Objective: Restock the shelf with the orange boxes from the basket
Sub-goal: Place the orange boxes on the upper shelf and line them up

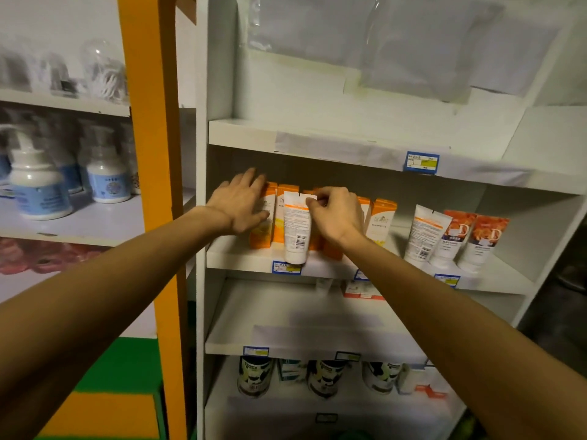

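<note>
Upright orange boxes (287, 214) on shelf (317, 265); left hand (243, 201) flat against them, right hand (338, 214) pinching tube (297, 227)

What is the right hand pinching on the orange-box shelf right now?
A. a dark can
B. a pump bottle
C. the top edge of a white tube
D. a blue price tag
C: the right hand pinches the flat top edge of the white tube standing in front of the orange boxes.

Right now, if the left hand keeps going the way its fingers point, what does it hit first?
The left hand already lies on the leftmost orange box, fingers pointing up and right into the shelf bay. Going on, it would likely slide over the box tops toward the back wall. Depth is unclear.
</note>
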Motion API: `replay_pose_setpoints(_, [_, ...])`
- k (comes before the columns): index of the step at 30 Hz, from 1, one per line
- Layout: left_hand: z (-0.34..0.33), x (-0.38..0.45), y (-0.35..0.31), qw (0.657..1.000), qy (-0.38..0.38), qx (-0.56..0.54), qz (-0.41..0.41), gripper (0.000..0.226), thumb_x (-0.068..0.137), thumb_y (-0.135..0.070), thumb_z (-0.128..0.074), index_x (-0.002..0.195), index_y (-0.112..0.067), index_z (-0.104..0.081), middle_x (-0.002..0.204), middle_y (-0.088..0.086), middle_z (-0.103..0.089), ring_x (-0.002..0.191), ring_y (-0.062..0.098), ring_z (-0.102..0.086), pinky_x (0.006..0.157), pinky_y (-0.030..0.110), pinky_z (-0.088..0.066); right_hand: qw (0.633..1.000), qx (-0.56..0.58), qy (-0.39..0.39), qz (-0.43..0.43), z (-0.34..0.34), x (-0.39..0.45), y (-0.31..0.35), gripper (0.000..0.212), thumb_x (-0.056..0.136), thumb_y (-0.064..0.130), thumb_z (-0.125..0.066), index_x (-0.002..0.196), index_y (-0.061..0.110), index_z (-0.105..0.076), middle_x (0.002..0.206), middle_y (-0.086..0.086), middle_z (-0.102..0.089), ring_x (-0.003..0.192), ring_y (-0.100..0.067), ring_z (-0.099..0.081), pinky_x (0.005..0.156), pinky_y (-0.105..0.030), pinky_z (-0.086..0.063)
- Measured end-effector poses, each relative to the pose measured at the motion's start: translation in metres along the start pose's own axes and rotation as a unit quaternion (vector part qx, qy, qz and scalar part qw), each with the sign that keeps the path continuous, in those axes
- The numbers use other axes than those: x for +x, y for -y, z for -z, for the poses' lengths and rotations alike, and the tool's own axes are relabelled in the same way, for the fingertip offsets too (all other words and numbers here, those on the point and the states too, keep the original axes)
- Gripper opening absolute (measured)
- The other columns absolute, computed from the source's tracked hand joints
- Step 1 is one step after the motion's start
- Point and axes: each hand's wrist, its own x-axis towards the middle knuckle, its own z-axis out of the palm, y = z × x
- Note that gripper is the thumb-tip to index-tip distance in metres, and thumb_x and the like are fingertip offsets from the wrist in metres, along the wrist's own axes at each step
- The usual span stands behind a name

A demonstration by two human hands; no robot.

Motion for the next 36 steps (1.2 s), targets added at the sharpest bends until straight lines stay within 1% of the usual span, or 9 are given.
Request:
replay_pose_setpoints(4, [0.003,-0.002,-0.021,0.999,-0.010,0.019,-0.028,0.084,0.093,-0.051,-0.056,0.158,-0.014,-0.016,0.165,0.015,-0.011,0.150,0.034,-0.017,0.120,0.048,-0.019,1.000,0.010,-0.001,-0.019,0.021,-0.009,-0.016,0.027,0.095,0.037,-0.062,0.115,0.022,-0.072,0.107,0.004,-0.074,0.093,-0.015,-0.067,0.081,-0.039,-0.059])
replay_pose_setpoints(9, [0.008,0.001,-0.064,0.996,-0.014,0.036,-0.084,0.076,0.094,-0.050,-0.055,0.155,-0.015,-0.026,0.165,0.015,-0.013,0.150,0.032,-0.016,0.121,0.047,-0.016,0.999,0.022,0.010,-0.045,0.055,-0.019,-0.047,0.026,0.091,0.036,-0.068,0.112,0.024,-0.075,0.115,0.005,-0.073,0.099,-0.013,-0.066,0.085,-0.040,-0.058])
replay_pose_setpoints(12, [0.011,0.006,-0.085,0.992,-0.023,0.049,-0.114,0.068,0.094,-0.049,-0.053,0.152,-0.017,-0.034,0.164,0.014,-0.017,0.150,0.031,-0.017,0.121,0.045,-0.015,0.998,0.022,0.021,-0.061,0.071,-0.023,-0.068,0.022,0.090,0.033,-0.070,0.108,0.023,-0.077,0.110,0.005,-0.074,0.094,-0.011,-0.066,0.081,-0.038,-0.060])
replay_pose_setpoints(16, [0.013,0.016,-0.116,0.988,-0.031,0.045,-0.141,0.065,0.095,-0.048,-0.052,0.151,-0.019,-0.037,0.163,0.012,-0.021,0.150,0.030,-0.017,0.121,0.044,-0.014,0.995,0.029,0.010,-0.095,0.098,-0.029,-0.100,0.015,0.089,0.025,-0.072,0.101,0.021,-0.078,0.102,0.003,-0.076,0.087,-0.011,-0.069,0.079,-0.039,-0.062])
replay_pose_setpoints(19, [0.010,0.024,-0.134,0.988,-0.027,0.047,-0.147,0.067,0.094,-0.049,-0.054,0.151,-0.019,-0.036,0.163,0.011,-0.021,0.151,0.030,-0.016,0.122,0.046,-0.014,0.991,0.040,-0.011,-0.126,0.115,-0.031,-0.125,0.011,0.088,0.021,-0.073,0.097,0.018,-0.079,0.095,0.003,-0.076,0.083,-0.013,-0.071,0.076,-0.041,-0.062])
replay_pose_setpoints(22, [0.004,0.033,-0.149,0.987,-0.022,0.054,-0.149,0.071,0.094,-0.050,-0.054,0.153,-0.019,-0.031,0.164,0.011,-0.019,0.151,0.030,-0.016,0.122,0.045,-0.014,0.988,0.032,-0.042,-0.143,0.126,-0.030,-0.147,0.011,0.087,0.022,-0.074,0.095,0.018,-0.080,0.096,0.003,-0.077,0.083,-0.013,-0.070,0.079,-0.041,-0.062])
replay_pose_setpoints(26, [-0.003,0.046,-0.162,0.987,-0.003,0.049,-0.156,0.074,0.094,-0.051,-0.054,0.155,-0.021,-0.026,0.164,0.010,-0.018,0.151,0.030,-0.015,0.122,0.046,-0.014,0.983,0.026,-0.076,-0.166,0.128,-0.023,-0.165,0.013,0.088,0.024,-0.073,0.098,0.019,-0.079,0.100,0.002,-0.076,0.085,-0.013,-0.070,0.080,-0.041,-0.061])
replay_pose_setpoints(30, [-0.011,0.057,-0.170,0.986,0.005,0.058,-0.157,0.073,0.095,-0.053,-0.052,0.155,-0.022,-0.024,0.164,0.011,-0.017,0.151,0.031,-0.015,0.122,0.045,-0.013,0.983,0.017,-0.096,-0.156,0.121,-0.013,-0.171,0.015,0.089,0.023,-0.072,0.101,0.017,-0.079,0.101,0.000,-0.077,0.086,-0.015,-0.070,0.081,-0.039,-0.061])
replay_pose_setpoints(36, [-0.022,0.074,-0.177,0.983,-0.005,0.054,-0.174,0.072,0.096,-0.056,-0.048,0.155,-0.023,-0.025,0.163,0.009,-0.021,0.150,0.029,-0.017,0.122,0.046,-0.012,0.976,0.008,-0.150,-0.158,0.117,-0.001,-0.167,0.017,0.088,0.027,-0.069,0.100,0.021,-0.079,0.093,0.004,-0.077,0.076,-0.011,-0.068,0.070,-0.033,-0.060])
